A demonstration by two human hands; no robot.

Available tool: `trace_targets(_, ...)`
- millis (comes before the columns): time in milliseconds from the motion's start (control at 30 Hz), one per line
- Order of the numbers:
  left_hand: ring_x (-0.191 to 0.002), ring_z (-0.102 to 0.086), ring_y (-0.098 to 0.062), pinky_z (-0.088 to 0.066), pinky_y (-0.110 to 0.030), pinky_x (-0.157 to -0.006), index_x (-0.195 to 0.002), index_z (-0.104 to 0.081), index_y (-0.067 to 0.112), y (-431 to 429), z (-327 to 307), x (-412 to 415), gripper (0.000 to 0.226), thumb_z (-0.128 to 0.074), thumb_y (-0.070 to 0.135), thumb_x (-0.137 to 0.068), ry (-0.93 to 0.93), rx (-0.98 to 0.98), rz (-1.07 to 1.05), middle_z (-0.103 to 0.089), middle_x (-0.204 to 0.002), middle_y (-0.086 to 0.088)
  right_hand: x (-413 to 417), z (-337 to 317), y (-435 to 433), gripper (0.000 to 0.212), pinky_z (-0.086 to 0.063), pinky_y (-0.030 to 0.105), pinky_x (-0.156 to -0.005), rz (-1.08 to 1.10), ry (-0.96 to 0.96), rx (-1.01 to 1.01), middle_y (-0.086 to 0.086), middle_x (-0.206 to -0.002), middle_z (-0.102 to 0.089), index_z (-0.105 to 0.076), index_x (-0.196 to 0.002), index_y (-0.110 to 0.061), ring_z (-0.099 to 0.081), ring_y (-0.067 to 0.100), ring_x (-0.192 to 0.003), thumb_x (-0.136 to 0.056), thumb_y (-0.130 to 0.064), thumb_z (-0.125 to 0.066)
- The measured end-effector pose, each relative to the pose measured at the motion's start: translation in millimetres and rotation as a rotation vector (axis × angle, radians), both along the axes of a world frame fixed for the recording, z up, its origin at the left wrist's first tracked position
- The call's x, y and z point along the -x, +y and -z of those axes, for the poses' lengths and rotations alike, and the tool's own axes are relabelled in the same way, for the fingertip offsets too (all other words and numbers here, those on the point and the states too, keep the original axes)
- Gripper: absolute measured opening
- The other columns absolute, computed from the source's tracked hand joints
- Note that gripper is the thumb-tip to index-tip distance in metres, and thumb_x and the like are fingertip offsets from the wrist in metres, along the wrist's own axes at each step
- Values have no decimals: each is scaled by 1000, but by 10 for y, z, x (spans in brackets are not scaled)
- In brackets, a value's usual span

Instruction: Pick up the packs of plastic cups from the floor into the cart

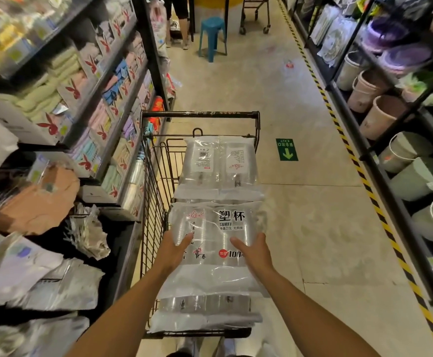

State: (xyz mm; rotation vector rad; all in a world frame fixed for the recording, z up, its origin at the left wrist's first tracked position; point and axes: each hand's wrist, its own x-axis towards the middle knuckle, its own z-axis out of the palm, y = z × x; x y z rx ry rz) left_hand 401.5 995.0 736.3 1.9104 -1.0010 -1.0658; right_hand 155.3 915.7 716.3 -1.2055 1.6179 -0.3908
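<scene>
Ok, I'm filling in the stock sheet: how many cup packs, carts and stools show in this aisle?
Cup packs: 3, all in the near cart (far pack, held pack, lower pack)
Carts: 2 (near cart, far cart)
Stools: 1 (blue stool)
Total: 6

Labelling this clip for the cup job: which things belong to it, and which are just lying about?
Job: held pack, gripped by left hand and right hand; stacked packs; cart.
Lying about: blue stool; exit sticker; buckets; folded towels.
</scene>
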Motion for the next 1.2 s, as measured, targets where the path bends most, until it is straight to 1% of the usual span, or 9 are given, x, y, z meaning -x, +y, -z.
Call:
trace_targets(133,-92,-79,-18,-67,-48,-82,-123,-67,30,-5,42,-93,29,-68,48,-101,11,-7,6,-79,-104,-2,-48,-32,-26,100,-48,41,-108,4,-21,2,13,-158,-49,-32,-158,-8,-53,33,-140,-87,-54,-86)
trace_targets(233,-97,-78,-20,-66,-53,-86,-131,-62,28,-19,443,-302,73,-65,83,-84,12,-76,34,-77,-113,-4,-49,-109,-13,104,-48,40,-109,-9,-7,-12,14,-159,-47,-31,-159,-7,-53,34,-142,-85,-58,-85)
trace_targets(333,-128,-63,-28,-53,-51,-110,-155,-43,19,-145,256,-345,98,-61,85,-85,-184,-133,48,-61,-144,-7,5,-334,-64,111,-48,40,-112,-15,31,8,15,-161,-49,-32,-161,-7,-54,33,-143,-82,-63,-86)
trace_targets(500,-140,-51,-32,-43,-47,-116,-159,-40,13,-623,-1096,-181,72,-58,56,-104,-578,43,296,-53,-152,-13,122,-1059,-228,100,-48,40,-111,49,83,133,20,-158,-51,-36,-160,-11,-55,33,-141,-86,-56,-86)
trace_targets(633,-140,-51,-34,-43,-51,-114,-155,-48,14,-977,-1818,80,65,-52,57,-106,-810,212,504,-52,-155,-15,244,-1793,-122,92,-51,45,-111,86,216,280,15,-156,-53,-42,-157,-17,-57,31,-139,-87,-60,-83)
trace_targets(733,-143,-50,-35,-40,-53,-118,-155,-48,16,-1070,-2224,437,65,-50,57,-106,-936,328,674,-52,-157,-14,443,-2283,100,84,-49,49,-112,78,444,379,10,-154,-52,-44,-156,-23,-54,31,-139,-90,-65,-76)
trace_targets(967,-132,-55,-39,-42,-51,-108,-149,-53,15,-805,-2681,1588,63,-48,59,-104,-1082,616,1016,-60,-143,-15,1224,-3019,1068,78,-45,50,-109,128,993,436,12,-150,-56,-45,-158,-21,-54,37,-136,-99,-71,-58)
trace_targets(1067,-135,-52,-38,-39,-50,-111,-150,-50,14,-405,-2730,2202,62,-46,58,-106,-1094,708,1160,-57,-147,-15,1654,-3054,1818,74,-42,50,-110,244,1105,352,14,-149,-57,-49,-154,-20,-54,39,-134,-100,-69,-58)
trace_targets(1200,-139,-49,-37,-37,-49,-114,-152,-48,14,159,-2630,2859,63,-46,58,-106,-1111,779,1306,-55,-149,-16,2132,-2929,2790,62,-45,50,-103,446,1153,234,17,-132,-64,-61,-137,-19,-60,41,-125,-96,-65,-63)
